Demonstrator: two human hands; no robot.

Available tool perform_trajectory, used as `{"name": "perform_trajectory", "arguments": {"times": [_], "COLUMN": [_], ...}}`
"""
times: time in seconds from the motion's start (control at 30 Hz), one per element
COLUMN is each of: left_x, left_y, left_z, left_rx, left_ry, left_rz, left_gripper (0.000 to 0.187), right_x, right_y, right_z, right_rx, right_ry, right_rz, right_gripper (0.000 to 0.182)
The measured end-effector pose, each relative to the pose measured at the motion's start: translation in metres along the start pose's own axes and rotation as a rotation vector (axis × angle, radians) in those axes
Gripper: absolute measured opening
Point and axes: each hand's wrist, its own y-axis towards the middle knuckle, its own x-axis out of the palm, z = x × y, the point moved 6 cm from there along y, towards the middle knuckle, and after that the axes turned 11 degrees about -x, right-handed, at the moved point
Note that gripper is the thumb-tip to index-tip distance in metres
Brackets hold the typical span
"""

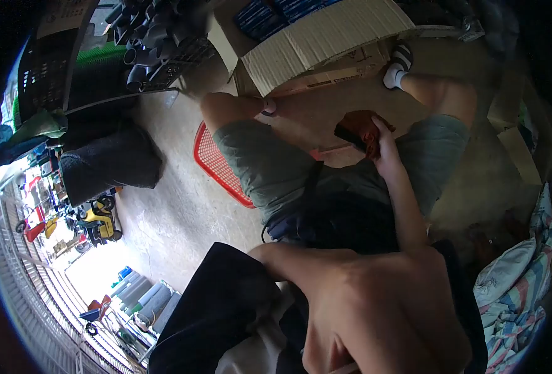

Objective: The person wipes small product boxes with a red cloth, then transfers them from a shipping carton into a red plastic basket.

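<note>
My right hand (386, 151) is closed round a crumpled rust-red and black bundle (358, 132) that looks like cloth or a glove; I cannot tell which. It is held between my spread knees, above the floor. Large in the lower middle of the view, very close to the camera, is my left hand (382, 305), its back turned up. Its fingers bend down past the bottom edge and are mostly hidden. A red plastic basket (221, 168) stands by my left leg, partly behind it.
In front of my feet is an open cardboard box (326, 47) with blue packets (269, 17). Dark pipe fittings (145, 59) fill a rack at upper left. A black roll (110, 159) lies on the left; a striped sack (516, 293) sits at right.
</note>
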Motion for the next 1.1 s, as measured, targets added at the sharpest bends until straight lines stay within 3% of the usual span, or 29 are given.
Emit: {"name": "perform_trajectory", "arguments": {"times": [0.53,1.1], "left_x": [-0.015,-0.017], "left_y": [-0.003,-0.006], "left_z": [0.005,0.021], "left_rx": [0.033,0.142], "left_ry": [-0.077,-0.12], "left_rz": [-0.031,-0.061], "left_gripper": [0.025,0.033], "right_x": [0.007,0.01], "right_y": [-0.007,-0.002], "right_z": [-0.004,0.004], "right_rx": [0.022,0.063], "right_ry": [-0.038,-0.095], "right_rz": [0.03,0.052], "right_gripper": [0.056,0.053]}}
